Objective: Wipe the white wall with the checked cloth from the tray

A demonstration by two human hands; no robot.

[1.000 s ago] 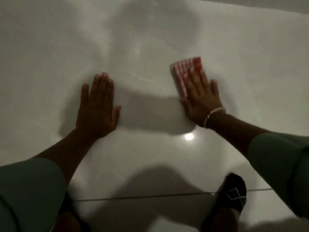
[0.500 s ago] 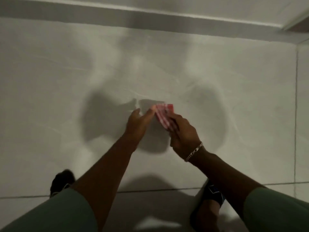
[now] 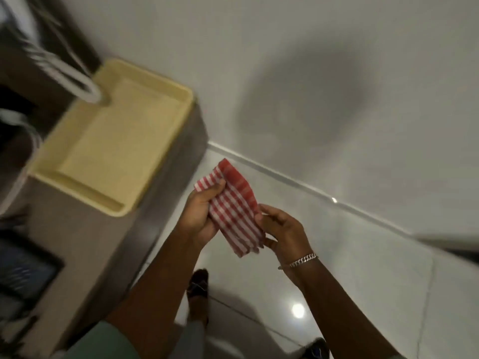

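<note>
Right now the red-and-white checked cloth [image 3: 234, 211] is folded between both my hands, off the wall and in the air over the glossy floor [image 3: 363, 268]. My left hand [image 3: 201, 216] is closed on its upper left edge, thumb over the top fold, and the fingers [image 3: 269, 213] of my right hand [image 3: 282, 229] pinch the lower right side, so both hands are gripping the cloth. Its long axis runs from the corner nearest my right wrist up and away past my left thumb. A bracelet [image 3: 303, 260] sits on my right wrist, and my foot [image 3: 198, 283] shows on the floor below my left forearm.

Beyond my left fingers and off to their left lies the yellow tray [image 3: 64, 177], with no cloth in it, on a beige surface [image 3: 77, 242]. Past the fingertips of both hands, across the skirting line, stands the white wall [image 3: 311, 60], carrying a soft shadow. I judge the wall nearer my right hand and the tray nearer my left, so the next move turns on which way I carry the cloth. The frame is blurred, so finer detail is unclear.
</note>
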